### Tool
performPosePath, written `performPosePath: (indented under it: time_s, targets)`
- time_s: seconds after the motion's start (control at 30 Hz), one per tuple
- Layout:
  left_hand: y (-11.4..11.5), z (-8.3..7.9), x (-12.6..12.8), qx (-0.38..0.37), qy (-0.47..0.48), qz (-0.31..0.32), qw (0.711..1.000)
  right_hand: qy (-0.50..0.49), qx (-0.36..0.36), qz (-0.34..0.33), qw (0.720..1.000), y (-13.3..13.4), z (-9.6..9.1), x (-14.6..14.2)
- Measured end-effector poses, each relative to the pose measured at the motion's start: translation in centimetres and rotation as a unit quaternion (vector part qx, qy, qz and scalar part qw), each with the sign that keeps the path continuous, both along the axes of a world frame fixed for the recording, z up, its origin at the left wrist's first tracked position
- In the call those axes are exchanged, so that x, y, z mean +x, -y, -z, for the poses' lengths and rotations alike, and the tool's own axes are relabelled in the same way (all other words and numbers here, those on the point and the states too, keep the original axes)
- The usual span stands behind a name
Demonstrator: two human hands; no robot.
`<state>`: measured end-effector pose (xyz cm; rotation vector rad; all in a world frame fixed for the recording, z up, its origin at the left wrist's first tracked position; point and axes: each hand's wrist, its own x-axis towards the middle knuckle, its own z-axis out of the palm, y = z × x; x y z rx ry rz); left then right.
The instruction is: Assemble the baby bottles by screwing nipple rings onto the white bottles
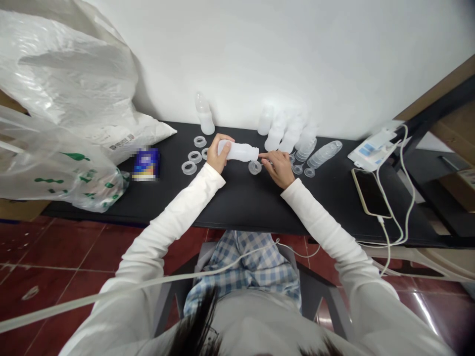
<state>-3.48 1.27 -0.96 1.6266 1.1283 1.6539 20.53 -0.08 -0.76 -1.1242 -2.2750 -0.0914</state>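
My left hand (pixel 219 154) is wrapped round a translucent white plastic bottle (pixel 241 151), which lies on its side in the air with its threaded mouth to the right. At that mouth, the outstretched forefinger of my right hand (pixel 279 167) reaches to the rim; whether it touches is too small to tell. Just below the mouth is a clear collar ring (pixel 255 167), close to my right fingertips. Several similar rings (pixel 189 168) lie left of my left hand. Behind them stands a bottle with a clear domed cap (pixel 205 116).
Several white bottles (pixel 275 137) stand by the wall, with stacked clear caps (pixel 324 154) and small clear parts (pixel 309 172) to their right. Plastic bags (pixel 92 173) and a blue packet (pixel 146 164) occupy the left. A phone (pixel 371 193), power strip (pixel 373 148) and cables are right.
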Motion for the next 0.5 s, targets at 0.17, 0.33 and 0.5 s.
performPosePath:
  time_s: [0.17, 0.33, 0.5]
  targets:
    - [0.16, -0.21, 0.07, -0.008, -0.012, -0.019, 1.0, 0.03, -0.015, 0.001, 0.999, 0.24, 0.14, -0.51]
    - [-0.02, 0.04, -0.05, -0.011, -0.021, -0.036, 0.999, 0.095, -0.007, 0.001, 0.995, 0.25, 0.56, -0.63]
    - [-0.17, 0.17, -0.22, 0.01, -0.039, -0.03, 0.999, 0.085, -0.013, 0.0, 0.996, 0.02, 0.98, -0.53]
